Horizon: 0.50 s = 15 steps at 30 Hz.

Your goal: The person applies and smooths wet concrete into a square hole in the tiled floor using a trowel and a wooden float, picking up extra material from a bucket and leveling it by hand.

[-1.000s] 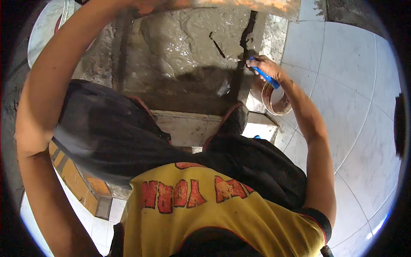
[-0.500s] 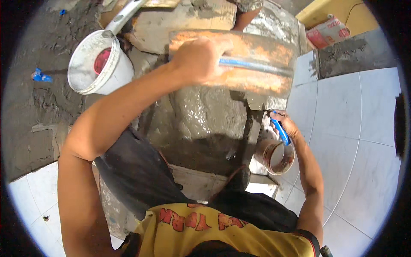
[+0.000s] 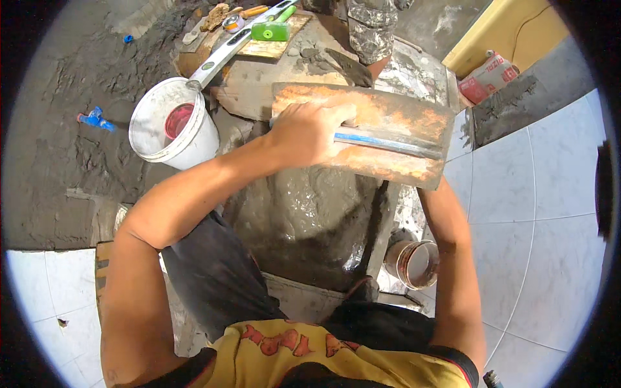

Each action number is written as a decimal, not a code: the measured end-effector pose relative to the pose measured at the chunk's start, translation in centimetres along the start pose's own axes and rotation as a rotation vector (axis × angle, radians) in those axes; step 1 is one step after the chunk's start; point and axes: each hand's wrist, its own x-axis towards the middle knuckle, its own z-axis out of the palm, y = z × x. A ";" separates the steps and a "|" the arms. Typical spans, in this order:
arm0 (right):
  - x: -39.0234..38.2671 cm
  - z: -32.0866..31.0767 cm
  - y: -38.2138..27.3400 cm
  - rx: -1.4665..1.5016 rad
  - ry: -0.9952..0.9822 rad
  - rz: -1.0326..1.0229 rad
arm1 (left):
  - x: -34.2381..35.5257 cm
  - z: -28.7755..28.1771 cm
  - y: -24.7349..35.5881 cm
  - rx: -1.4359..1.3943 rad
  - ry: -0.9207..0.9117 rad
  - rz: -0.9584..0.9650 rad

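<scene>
My left hand (image 3: pixel 304 136) is closed around the grip of a plastering float (image 3: pixel 394 116). It is a broad rectangular board, grey and orange-stained, with a blue-marked bar along its back. The float hangs tilted over a bed of wet grey mortar (image 3: pixel 304 207), its right end dipping toward me. My right forearm (image 3: pixel 446 223) reaches up beneath the float's right end, which hides my right hand and anything in it. Beside that forearm, a small round container (image 3: pixel 419 265) with a brownish rim stands near the mortar's right edge.
At left stands a white bucket (image 3: pixel 200 139) with something red inside; a spirit level (image 3: pixel 226 55) leans beside it. A green-headed tool (image 3: pixel 270 31) lies on a board behind. Another person's leg (image 3: pixel 370 35) is at the top. White tiles (image 3: pixel 504 181) cover the right.
The float has tilted, its right end now lower and over my right hand. That hand, seen half a second ago around a blue handle, is now hidden. The view has shifted, showing more at the top.
</scene>
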 end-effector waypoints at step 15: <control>-21.7 4.8 7.9 -0.660 -0.436 -0.087 | 0.5 -1.8 -1.8 -0.136 -0.192 -0.203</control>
